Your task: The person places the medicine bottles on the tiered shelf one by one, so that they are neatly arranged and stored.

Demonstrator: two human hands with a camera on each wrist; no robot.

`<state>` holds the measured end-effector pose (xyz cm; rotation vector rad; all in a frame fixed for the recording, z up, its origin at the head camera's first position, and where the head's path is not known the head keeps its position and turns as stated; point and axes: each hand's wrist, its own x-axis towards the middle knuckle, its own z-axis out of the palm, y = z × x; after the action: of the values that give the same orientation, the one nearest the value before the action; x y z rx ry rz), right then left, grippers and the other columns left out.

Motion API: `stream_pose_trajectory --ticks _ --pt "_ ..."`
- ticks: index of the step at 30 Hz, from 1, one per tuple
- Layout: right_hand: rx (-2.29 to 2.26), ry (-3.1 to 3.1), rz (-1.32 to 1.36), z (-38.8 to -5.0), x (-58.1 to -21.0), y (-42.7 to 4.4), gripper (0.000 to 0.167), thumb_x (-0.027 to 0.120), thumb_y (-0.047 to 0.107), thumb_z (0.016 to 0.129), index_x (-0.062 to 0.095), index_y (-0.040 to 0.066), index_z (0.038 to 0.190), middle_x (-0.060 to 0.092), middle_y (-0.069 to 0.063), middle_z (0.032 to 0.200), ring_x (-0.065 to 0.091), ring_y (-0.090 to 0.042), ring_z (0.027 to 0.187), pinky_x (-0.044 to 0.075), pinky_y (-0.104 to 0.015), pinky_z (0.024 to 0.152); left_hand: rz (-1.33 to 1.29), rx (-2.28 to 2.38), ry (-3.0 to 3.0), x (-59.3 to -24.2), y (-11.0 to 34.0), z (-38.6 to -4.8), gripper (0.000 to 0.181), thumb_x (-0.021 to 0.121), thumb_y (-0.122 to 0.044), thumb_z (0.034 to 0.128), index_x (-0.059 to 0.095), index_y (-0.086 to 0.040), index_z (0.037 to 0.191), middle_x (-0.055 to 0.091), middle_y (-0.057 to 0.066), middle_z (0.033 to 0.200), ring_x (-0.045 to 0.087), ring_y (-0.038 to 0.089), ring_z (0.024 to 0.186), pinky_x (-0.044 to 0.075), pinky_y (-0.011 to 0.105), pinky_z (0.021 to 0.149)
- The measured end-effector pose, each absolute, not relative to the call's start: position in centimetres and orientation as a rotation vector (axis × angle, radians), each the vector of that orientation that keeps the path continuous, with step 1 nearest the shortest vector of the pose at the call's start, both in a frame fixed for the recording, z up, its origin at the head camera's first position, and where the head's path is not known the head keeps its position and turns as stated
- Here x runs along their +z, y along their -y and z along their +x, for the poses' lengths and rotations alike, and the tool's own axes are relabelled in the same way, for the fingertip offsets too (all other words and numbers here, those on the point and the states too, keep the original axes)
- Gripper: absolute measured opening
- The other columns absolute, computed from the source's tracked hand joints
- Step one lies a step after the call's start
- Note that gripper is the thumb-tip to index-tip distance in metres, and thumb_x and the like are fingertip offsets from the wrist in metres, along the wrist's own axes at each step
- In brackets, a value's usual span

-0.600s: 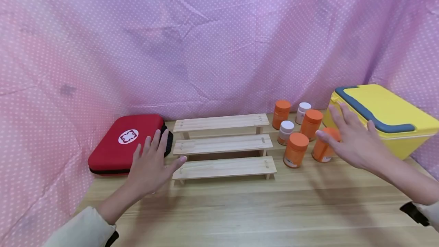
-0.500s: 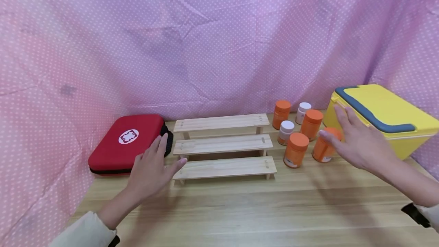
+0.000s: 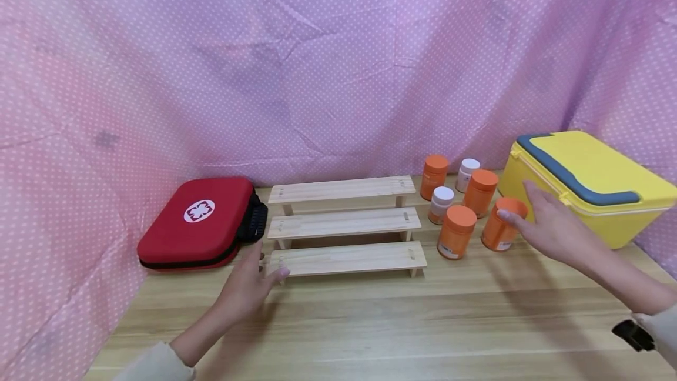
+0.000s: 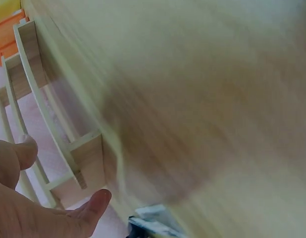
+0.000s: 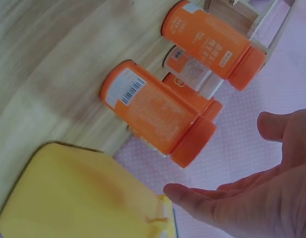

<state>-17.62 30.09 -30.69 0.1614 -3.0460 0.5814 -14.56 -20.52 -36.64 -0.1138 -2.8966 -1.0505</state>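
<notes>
My left hand (image 3: 245, 284) is beside the left end of a three-tier wooden rack (image 3: 349, 258), its thumb and fingers apart around the lowest tier's corner. Whether it touches the wood I cannot tell. My right hand (image 3: 560, 225) hovers beside the rightmost orange bottle (image 3: 499, 229), thumb and fingers spread. In the right wrist view a gap shows between the hand (image 5: 272, 193) and that upright bottle's cap (image 5: 193, 142). Another orange bottle (image 3: 456, 233), two more orange ones behind and two small white-capped bottles (image 3: 441, 204) stand between the rack and my right hand.
A red first-aid case (image 3: 198, 222) with a black handle (image 3: 255, 221) lies left of the rack. A yellow box (image 3: 603, 169) with a blue-grey handle stands at the right, close to my right hand. Pink dotted cloth (image 3: 338, 75) hangs behind the wooden table (image 3: 370, 322).
My left hand has moved down and slightly right, from over the red case's edge to the rack's lower left end. The right hand has lowered a little beside the orange bottle.
</notes>
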Motion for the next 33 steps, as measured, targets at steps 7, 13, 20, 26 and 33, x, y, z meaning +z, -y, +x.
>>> stream_pose_trajectory --ticks 7,13,20,26,33 --pt "0.725 3.028 0.176 -18.5 -31.6 -30.9 0.095 0.05 0.051 0.096 0.006 -0.019 0.143 0.028 -0.048 0.135 0.034 -0.062 0.119 0.036 -0.069 0.089 -0.016 -1.108 2.905 -37.7 20.2 -14.6 0.066 0.078 -0.024 0.0821 0.044 0.0 0.134 0.06 0.022 0.115 0.06 0.031 0.099 0.051 0.044 0.08" --pt "0.862 2.985 0.205 -19.0 -32.9 -31.2 0.064 0.053 0.038 0.099 0.033 -0.014 0.131 0.054 -0.035 0.113 0.053 -0.051 0.103 0.048 -0.057 0.078 0.058 -1.227 2.874 -38.8 19.8 -14.8 0.073 0.075 -0.018 0.0841 0.036 -0.003 0.144 0.057 0.022 0.122 0.055 0.03 0.107 0.046 0.045 0.088" --pt "0.924 2.938 0.217 -19.1 -33.9 -31.2 0.054 0.052 0.033 0.099 0.038 -0.011 0.128 0.055 -0.029 0.112 0.053 -0.043 0.098 0.049 -0.051 0.078 0.105 -1.435 2.744 -39.4 19.7 -15.1 0.061 0.073 -0.003 0.0835 0.042 0.004 0.136 0.061 0.023 0.113 0.059 0.026 0.096 0.048 0.034 0.079" --pt "0.964 2.919 0.196 -19.3 -34.3 -31.3 0.057 0.055 0.034 0.098 0.039 -0.011 0.128 0.053 -0.028 0.113 0.054 -0.041 0.097 0.049 -0.048 0.077 0.122 -1.562 2.678 -39.5 20.0 -15.4 0.058 0.074 0.003 0.0802 0.046 0.005 0.131 0.064 0.025 0.11 0.063 0.026 0.095 0.049 0.024 0.071" --pt "0.99 2.896 0.185 -19.4 -34.5 -31.4 0.058 0.057 0.032 0.097 0.039 -0.013 0.128 0.053 -0.029 0.113 0.053 -0.04 0.096 0.05 -0.039 0.074 0.159 -1.701 2.616 -39.4 20.2 -15.5 0.059 0.074 0.007 0.0782 0.046 0.008 0.129 0.063 0.027 0.109 0.063 0.024 0.091 0.049 0.021 0.066"
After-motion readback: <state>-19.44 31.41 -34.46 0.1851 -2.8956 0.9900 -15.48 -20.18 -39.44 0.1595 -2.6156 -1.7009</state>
